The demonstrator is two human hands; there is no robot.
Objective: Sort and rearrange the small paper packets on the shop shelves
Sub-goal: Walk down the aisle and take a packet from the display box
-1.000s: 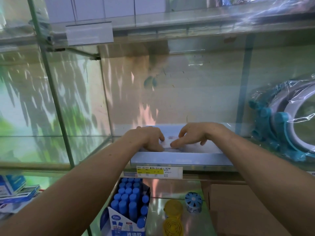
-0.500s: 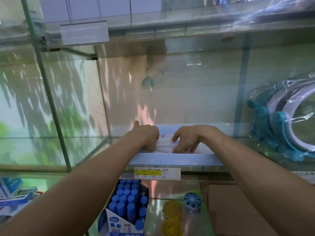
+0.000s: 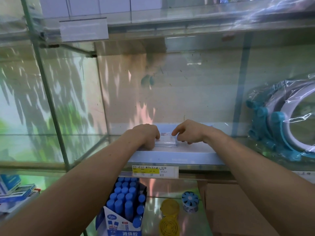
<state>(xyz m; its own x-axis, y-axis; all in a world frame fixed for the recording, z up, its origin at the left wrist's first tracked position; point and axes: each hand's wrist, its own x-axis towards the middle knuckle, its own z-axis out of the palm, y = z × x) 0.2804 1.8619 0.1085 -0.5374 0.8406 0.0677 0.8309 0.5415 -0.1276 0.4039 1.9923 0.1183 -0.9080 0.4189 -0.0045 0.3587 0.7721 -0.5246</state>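
A blue tray (image 3: 172, 158) stands on the glass shelf (image 3: 51, 148). In it the left hand (image 3: 146, 135) and right hand (image 3: 189, 132) grip a packet (image 3: 166, 142) with curled fingers.

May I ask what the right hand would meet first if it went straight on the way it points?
The right hand would likely meet the paper packet first, and seems to be touching it; just beyond lies the left hand.

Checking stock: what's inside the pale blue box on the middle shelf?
A small clear-wrapped bundle of packets lies in the pale blue box, held at its ends by the left hand and right hand. The hands and front wall cover much of the floor.
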